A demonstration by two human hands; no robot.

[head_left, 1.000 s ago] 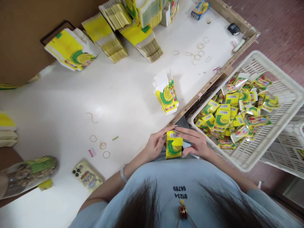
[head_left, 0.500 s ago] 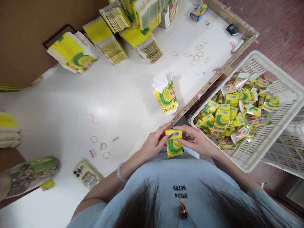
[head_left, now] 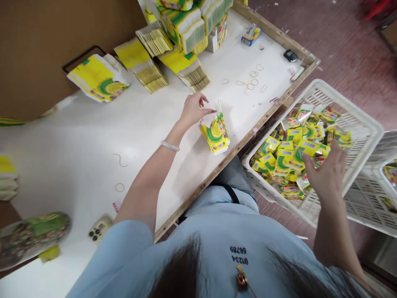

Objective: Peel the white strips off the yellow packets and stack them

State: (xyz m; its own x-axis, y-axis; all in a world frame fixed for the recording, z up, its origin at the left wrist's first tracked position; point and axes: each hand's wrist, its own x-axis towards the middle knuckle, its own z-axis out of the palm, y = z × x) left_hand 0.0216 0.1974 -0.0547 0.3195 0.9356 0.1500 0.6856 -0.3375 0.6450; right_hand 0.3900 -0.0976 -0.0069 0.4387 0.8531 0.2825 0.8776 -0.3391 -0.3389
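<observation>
My left hand (head_left: 196, 108) is over the table at the top end of a small stack of flat yellow-green cartons (head_left: 215, 134), thumb and fingers apart. Whether its fingertips touch the white flaps I cannot tell. My right hand (head_left: 328, 174) hangs over a white plastic crate (head_left: 366, 136), its thumb spread from the fingers and nothing gripped. Close to that thumb a small yellow carton (head_left: 305, 149) lies on a heap of similar folded cartons in the crate.
Bundles of flat cartons (head_left: 141, 66) stand along the back of the white table. Rubber bands (head_left: 252, 78), a blue box (head_left: 251, 35), a phone (head_left: 99, 229) and a plastic jar (head_left: 37, 234) lie about. A wooden rim (head_left: 242, 145) edges the table; a second crate (head_left: 372, 203) adjoins the first.
Both hands held a yellow carton near my body before. My left hand has moved forward to the carton stack; my right hand has swung right over the crate and let the carton go.
</observation>
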